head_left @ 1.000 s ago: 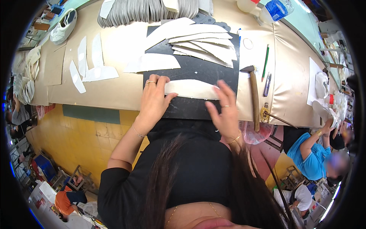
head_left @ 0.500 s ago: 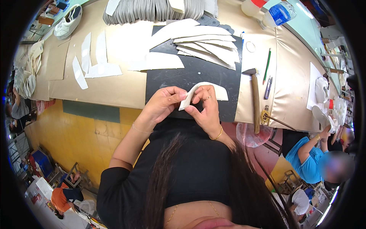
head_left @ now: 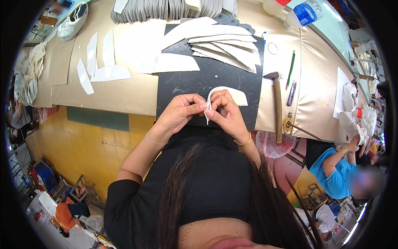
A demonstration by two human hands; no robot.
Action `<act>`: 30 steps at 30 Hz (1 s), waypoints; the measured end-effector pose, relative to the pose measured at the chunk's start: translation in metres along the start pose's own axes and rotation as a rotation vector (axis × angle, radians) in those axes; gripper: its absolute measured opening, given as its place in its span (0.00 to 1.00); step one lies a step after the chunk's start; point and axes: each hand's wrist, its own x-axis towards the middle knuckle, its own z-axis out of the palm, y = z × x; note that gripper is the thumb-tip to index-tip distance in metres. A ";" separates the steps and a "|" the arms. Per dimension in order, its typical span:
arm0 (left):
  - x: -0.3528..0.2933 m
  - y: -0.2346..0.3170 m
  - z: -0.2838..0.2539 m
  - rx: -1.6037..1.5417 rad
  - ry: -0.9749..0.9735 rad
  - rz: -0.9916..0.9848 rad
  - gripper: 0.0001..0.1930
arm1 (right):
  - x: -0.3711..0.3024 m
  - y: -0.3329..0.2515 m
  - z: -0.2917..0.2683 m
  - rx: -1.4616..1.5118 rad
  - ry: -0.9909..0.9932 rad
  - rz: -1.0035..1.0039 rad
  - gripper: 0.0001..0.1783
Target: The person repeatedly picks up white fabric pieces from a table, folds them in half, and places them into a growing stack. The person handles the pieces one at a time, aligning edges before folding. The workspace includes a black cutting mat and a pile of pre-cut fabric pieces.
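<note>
Both my hands pinch one curved, off-white shoe upper piece (head_left: pixel 235 96) over the near part of a black mat (head_left: pixel 178 85). Thumb and fingertips of my left hand (head_left: pixel 185 111) grip its bent edge. Close beside it, my right hand (head_left: pixel 227 114) holds the same edge between thumb and fingers. The piece's far end curves away to the right above the mat. Beyond lie a fanned pile of similar white pieces (head_left: pixel 226 45) and a single flat piece (head_left: pixel 170 64). My fingers hide part of the held edge.
Right of the mat lie a hammer (head_left: pixel 277 106), a green pencil (head_left: pixel 291 68) and a purple cutter (head_left: pixel 292 93). Grey stacked pieces (head_left: pixel 166 10) line the back. Bottles (head_left: pixel 304 15) stand back right, a white shoe (head_left: pixel 73 23) back left. A co-worker in blue (head_left: pixel 331 166) sits at the right.
My hands have come closer together at the piece's edge. That edge, more open before, is now pinched into a narrow fold.
</note>
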 end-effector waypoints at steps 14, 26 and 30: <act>-0.008 0.016 -0.019 0.315 0.204 0.022 0.08 | 0.002 0.014 -0.010 0.156 -0.041 0.078 0.05; -0.015 0.026 0.013 1.206 0.332 0.135 0.15 | 0.011 -0.016 0.001 -0.477 0.030 -0.077 0.06; -0.016 0.038 0.013 1.147 0.195 0.087 0.14 | 0.017 -0.036 -0.021 -0.580 -0.074 -0.081 0.06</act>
